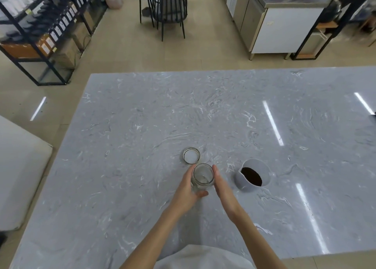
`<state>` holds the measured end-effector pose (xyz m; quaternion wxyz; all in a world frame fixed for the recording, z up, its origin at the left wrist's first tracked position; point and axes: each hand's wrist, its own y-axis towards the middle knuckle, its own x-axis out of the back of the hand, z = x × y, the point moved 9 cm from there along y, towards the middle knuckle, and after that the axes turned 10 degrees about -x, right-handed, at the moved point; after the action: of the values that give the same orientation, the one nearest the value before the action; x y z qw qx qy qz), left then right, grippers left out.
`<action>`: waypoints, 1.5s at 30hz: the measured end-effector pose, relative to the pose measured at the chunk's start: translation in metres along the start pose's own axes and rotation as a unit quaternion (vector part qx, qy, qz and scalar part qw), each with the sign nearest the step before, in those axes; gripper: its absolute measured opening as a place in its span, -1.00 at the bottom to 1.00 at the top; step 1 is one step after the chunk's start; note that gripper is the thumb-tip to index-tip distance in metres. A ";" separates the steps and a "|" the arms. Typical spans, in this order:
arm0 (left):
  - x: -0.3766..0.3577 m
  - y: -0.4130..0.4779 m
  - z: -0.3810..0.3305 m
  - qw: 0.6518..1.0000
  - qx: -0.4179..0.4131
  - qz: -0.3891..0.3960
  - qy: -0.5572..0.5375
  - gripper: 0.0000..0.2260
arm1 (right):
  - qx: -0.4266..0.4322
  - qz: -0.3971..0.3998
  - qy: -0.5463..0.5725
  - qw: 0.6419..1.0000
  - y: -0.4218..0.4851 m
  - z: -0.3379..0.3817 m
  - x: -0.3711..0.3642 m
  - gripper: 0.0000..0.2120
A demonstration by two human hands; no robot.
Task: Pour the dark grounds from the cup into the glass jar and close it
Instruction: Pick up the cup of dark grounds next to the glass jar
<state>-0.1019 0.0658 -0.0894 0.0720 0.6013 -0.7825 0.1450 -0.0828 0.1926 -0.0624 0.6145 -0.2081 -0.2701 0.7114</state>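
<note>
An open, empty glass jar stands upright on the grey marble table. My left hand wraps around the jar's left side, thumb across its base. My right hand is flat and open against the jar's right side, holding nothing. The jar's round lid lies upside down on the table just behind the jar. To the right stands a grey cup with a spout, with dark grounds inside it.
The table's left edge runs diagonally beside a white cushioned seat. Across the floor stand black shelving with bottles, a black chair and a steel counter.
</note>
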 end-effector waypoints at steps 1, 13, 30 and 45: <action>0.000 0.001 0.002 1.000 0.000 0.001 0.008 -0.13 | -0.002 0.001 -0.003 1.000 -0.001 -0.001 0.001 -0.42; 0.009 0.013 -0.007 0.995 -0.018 0.085 0.054 -0.20 | 0.123 -0.078 -0.225 0.963 -0.040 0.030 0.034 -0.44; -0.138 0.046 -0.087 0.991 -0.044 0.096 0.079 -0.07 | 0.150 -0.024 -0.452 0.879 0.003 0.015 0.188 0.08; -0.122 0.057 -0.068 0.997 0.004 0.024 0.067 -0.36 | 0.172 0.042 -0.257 0.950 0.038 0.008 0.196 -0.29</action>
<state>-0.1285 0.2130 -0.0676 0.1185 0.5714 -0.7897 0.1895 -0.1479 0.3814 -0.0732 0.5205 0.0793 -0.2833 0.8016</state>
